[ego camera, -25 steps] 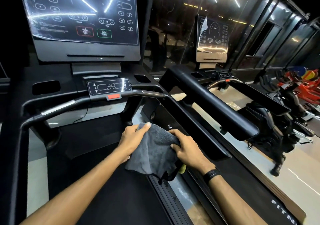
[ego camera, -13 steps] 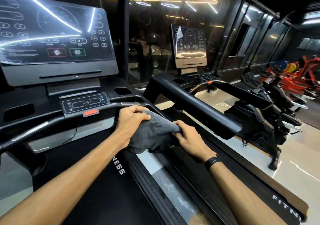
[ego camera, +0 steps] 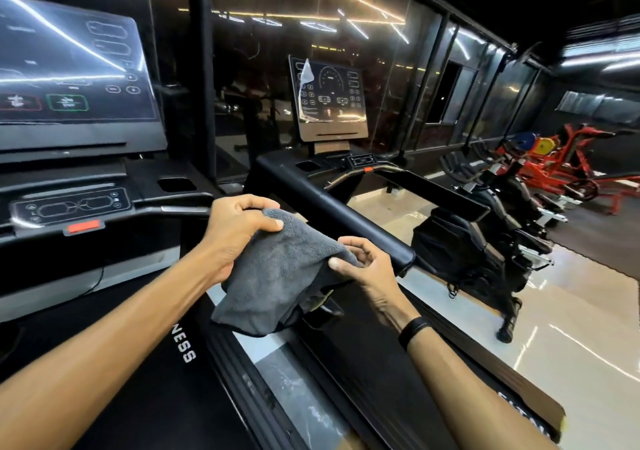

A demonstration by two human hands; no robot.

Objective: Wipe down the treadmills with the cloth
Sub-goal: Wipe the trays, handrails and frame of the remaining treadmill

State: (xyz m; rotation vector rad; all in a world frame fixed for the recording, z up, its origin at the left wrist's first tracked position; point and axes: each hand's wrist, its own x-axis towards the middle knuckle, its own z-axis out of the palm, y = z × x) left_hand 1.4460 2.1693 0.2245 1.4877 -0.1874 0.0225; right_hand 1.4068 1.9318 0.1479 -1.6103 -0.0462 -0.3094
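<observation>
A grey cloth hangs in the air between two black treadmills. My left hand grips its upper left edge, thumb pressed on top. My right hand pinches its right corner between thumb and fingers. The near treadmill is at the left, with a big console screen, a control strip and a red stop tab. The second treadmill stands to the right, its thick black handrail running just behind my hands and its smaller console further back. The cloth's lower part droops over the gap between the decks.
A black exercise bike stands right of the second treadmill. Red weight machines fill the far right. A dark pillar and glass wall lie behind the consoles. Glossy pale floor stretches at the right.
The view has swung right, so the near console slid left. Both hands lifted the cloth from near the deck up to handrail height and spread it between them.
</observation>
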